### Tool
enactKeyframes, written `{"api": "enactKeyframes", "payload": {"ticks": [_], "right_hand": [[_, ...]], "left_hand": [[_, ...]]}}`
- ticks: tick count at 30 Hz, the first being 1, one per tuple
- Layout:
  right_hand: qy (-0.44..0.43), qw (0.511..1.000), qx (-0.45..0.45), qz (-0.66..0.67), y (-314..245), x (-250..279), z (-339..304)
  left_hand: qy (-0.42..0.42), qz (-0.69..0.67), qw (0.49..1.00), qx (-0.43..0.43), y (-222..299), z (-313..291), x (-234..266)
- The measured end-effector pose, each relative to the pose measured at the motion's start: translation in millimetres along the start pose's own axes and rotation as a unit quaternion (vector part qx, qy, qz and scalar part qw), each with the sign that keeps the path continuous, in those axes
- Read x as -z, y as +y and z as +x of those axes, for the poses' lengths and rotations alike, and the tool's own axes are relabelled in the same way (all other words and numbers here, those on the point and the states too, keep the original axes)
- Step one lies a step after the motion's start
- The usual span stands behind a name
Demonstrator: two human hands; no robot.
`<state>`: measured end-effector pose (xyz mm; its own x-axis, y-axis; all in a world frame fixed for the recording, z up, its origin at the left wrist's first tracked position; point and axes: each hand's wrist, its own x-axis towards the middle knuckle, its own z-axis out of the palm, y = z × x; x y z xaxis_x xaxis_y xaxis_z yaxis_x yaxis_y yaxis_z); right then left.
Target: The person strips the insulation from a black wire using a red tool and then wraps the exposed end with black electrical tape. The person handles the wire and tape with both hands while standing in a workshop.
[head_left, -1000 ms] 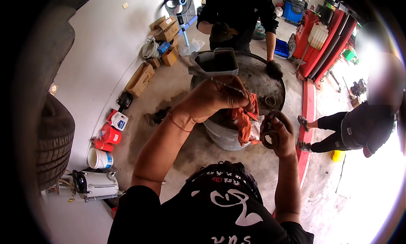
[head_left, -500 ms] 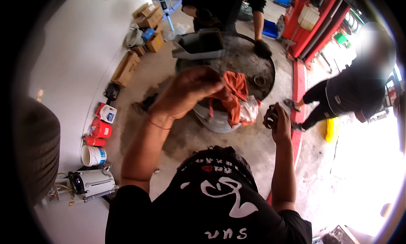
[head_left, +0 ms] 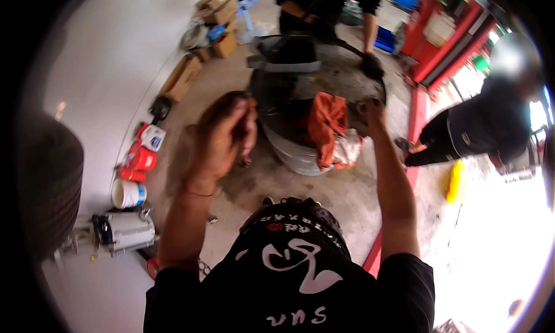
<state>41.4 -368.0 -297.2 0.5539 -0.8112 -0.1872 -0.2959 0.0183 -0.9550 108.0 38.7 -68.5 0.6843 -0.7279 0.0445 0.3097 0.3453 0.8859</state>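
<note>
Pale wall (head_left: 127, 61) and stained concrete floor (head_left: 237, 185) surround you, with a red post (head_left: 457, 44) rising off to the right. Before you stands a drum (head_left: 341, 82) with a round, dark top. At its far edge is a co-worker (head_left: 324, 4), one gloved hand (head_left: 372, 66) resting toward the far right of the rim. On the drum's far left edge sits a dark grey tray (head_left: 289, 65). An orange cloth (head_left: 326, 125) hangs over the near edge, a whitish cloth (head_left: 348, 148) just beside it. Your left hand (head_left: 222, 131) is raised by the left edge, fingers bent. Your right hand (head_left: 374, 109) reaches over the right edge; its fingers are blurred, so whether they close on anything cannot be told. Beside them, near that right edge, is a ring-shaped part (head_left: 362, 108). Beneath your left fingertips shows a small dark piece (head_left: 245, 161), too blurred to name; whether you grip it cannot be told.
</note>
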Motion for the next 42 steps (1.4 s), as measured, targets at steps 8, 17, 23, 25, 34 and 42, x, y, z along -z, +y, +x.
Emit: {"api": "enactKeyframes", "payload": {"ticks": [8, 17, 23, 25, 34, 42], "right_hand": [[0.185, 0.908, 0.223, -0.304, 49.7, 23.0, 59.8], [-0.108, 0.884, 0.29, -0.35, 56.4, -43.6, -86.3], [0.038, 0.892, 0.292, -0.342, 32.9, -34.6, -83.0], [0.087, 0.929, 0.255, -0.253, 10.0, -21.6, -84.3], [-0.254, 0.912, 0.173, 0.273, -129.5, -17.4, -236.4], [-0.341, 0.89, 0.148, 0.265, -140.8, -21.5, -263.7]], "left_hand": [[-0.053, -0.085, 0.995, 0.001, -8.0, 3.3, -3.0], [-0.051, -0.027, 0.998, -0.016, -13.3, 12.8, -0.5], [-0.025, 0.159, 0.987, -0.021, -20.3, 15.3, -4.7], [-0.025, 0.167, 0.986, -0.013, -25.0, 15.5, -4.1], [-0.075, 0.099, 0.992, -0.008, -52.8, 7.4, -12.3], [-0.064, 0.059, 0.996, 0.009, -49.3, -13.6, -19.7]]}}
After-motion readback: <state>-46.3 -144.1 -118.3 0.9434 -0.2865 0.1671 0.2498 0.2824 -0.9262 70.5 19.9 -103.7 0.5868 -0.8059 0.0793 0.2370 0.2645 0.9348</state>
